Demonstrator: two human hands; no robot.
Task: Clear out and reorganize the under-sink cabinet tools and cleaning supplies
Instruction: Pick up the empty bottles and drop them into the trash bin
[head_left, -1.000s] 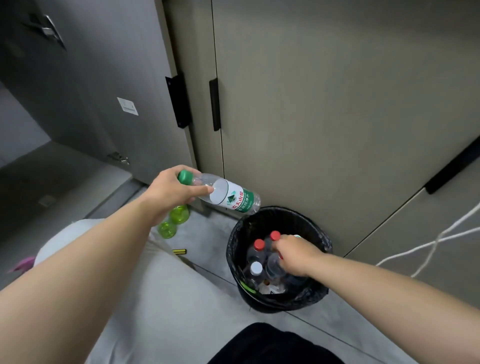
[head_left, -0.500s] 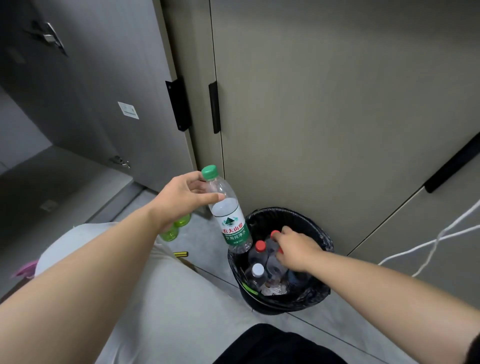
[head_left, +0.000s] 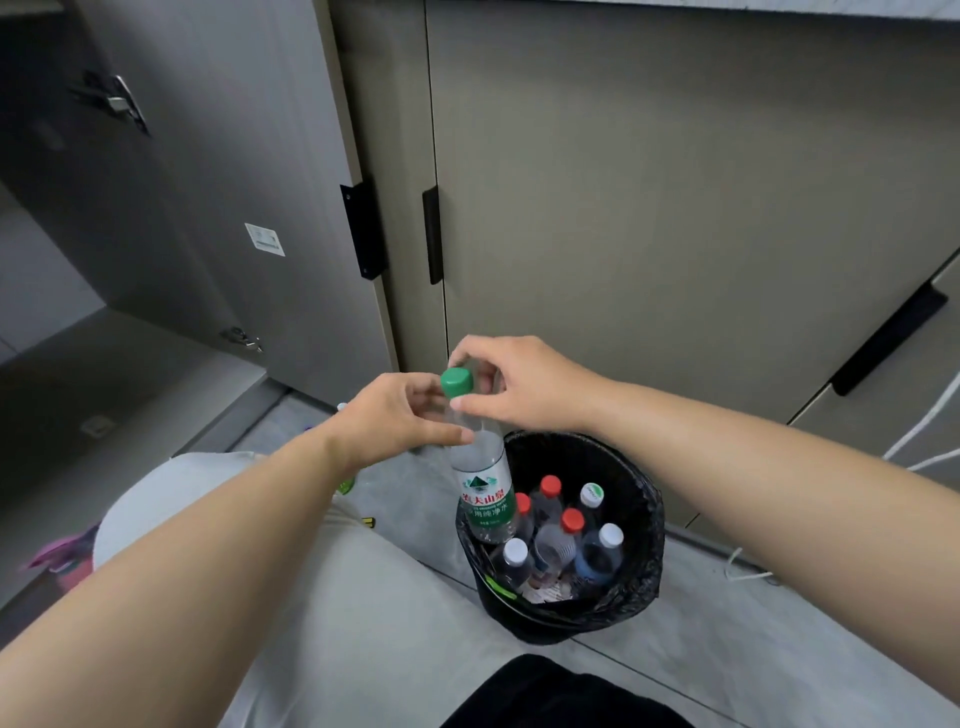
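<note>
Nearest to me: my grey trouser leg (head_left: 322, 597), bent across the lower left.

Left hand (head_left: 395, 421): fingers curled round the shoulder of the water bottle (head_left: 483, 488), thumb laid across its front.

Right hand (head_left: 524, 384): thumb and fingertips pinch the bottle's neck directly under the green cap (head_left: 457, 382). The remaining fingers are curled behind the neck.

Water bottle: clear plastic, green and white label, held close to upright by both hands. Its base hangs over the left rim of the bin (head_left: 641, 525). I cannot tell whether the base touches the rim or the liner.

Bin: round, black liner, standing on the grey floor (head_left: 779, 649) just beside my knee. Inside, six bottles (head_left: 556, 545) stand upright and close together: three with red caps, three with white.

Beyond the bin: a closed cabinet door (head_left: 649, 208) with a black vertical handle (head_left: 432, 236). To its left, the open door (head_left: 208, 182) is swung outward. A white cable (head_left: 924, 431) hangs at the far right.
</note>
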